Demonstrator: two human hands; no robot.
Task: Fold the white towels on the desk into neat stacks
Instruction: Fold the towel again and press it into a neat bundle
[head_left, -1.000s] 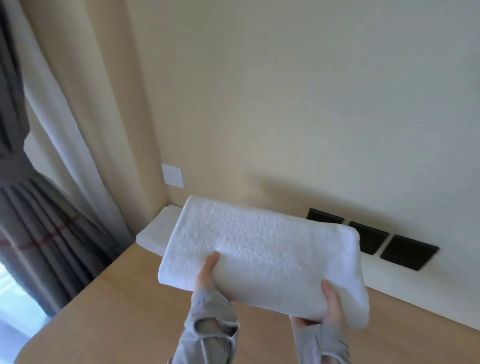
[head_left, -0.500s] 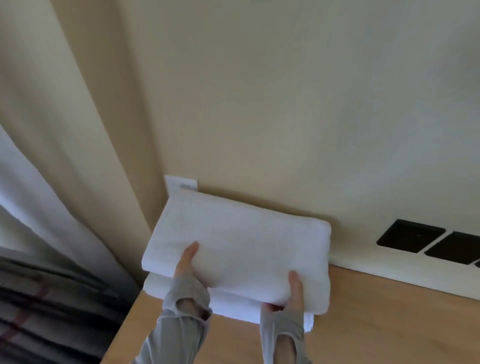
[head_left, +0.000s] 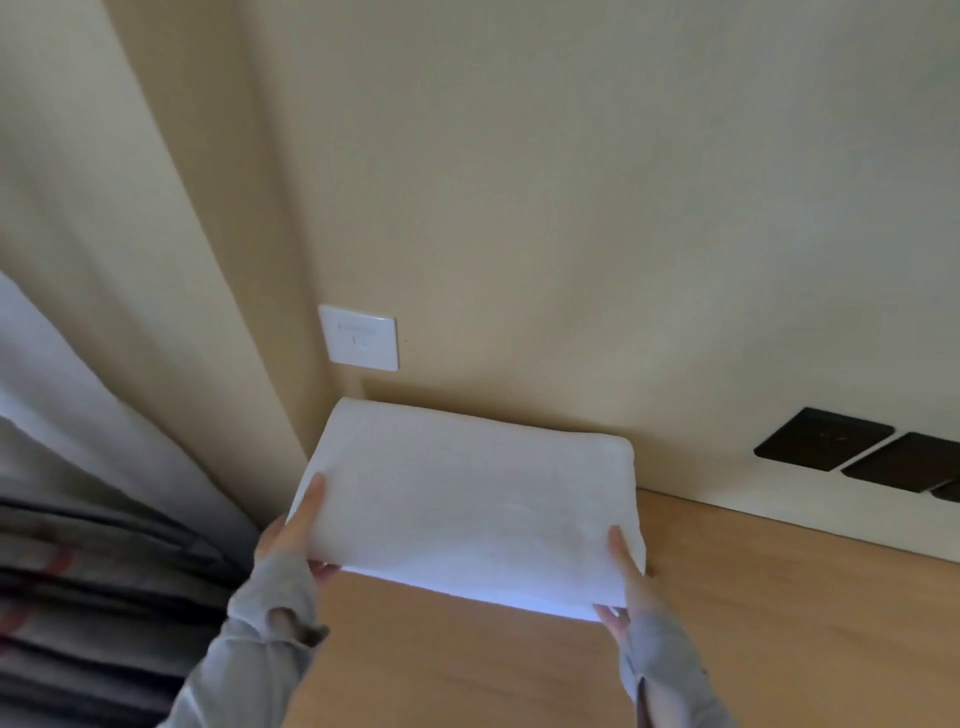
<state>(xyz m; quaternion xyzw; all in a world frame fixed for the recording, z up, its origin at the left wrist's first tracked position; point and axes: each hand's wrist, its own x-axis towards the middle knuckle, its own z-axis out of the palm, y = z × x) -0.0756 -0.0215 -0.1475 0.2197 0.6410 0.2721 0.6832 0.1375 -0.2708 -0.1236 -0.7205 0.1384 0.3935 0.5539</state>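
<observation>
A folded white towel (head_left: 467, 499) lies in the back left corner of the wooden desk (head_left: 779, 623), against the wall. It covers the folded towel seen under it earlier, which is hidden now. My left hand (head_left: 298, 530) grips the towel's near left corner, thumb on top and fingers underneath. My right hand (head_left: 621, 577) grips the near right corner the same way. Both wrists wear grey sleeves.
A white wall socket (head_left: 359, 338) sits just above the towel. Black wall plates (head_left: 826, 439) are set low on the wall at the right. A pale curtain (head_left: 104, 364) and a grey striped drape (head_left: 78, 597) hang past the desk's left edge.
The towel has moved left and down into the corner, from held in the air to lying over the folded towel there. Both hands have shifted out to its near corners.
</observation>
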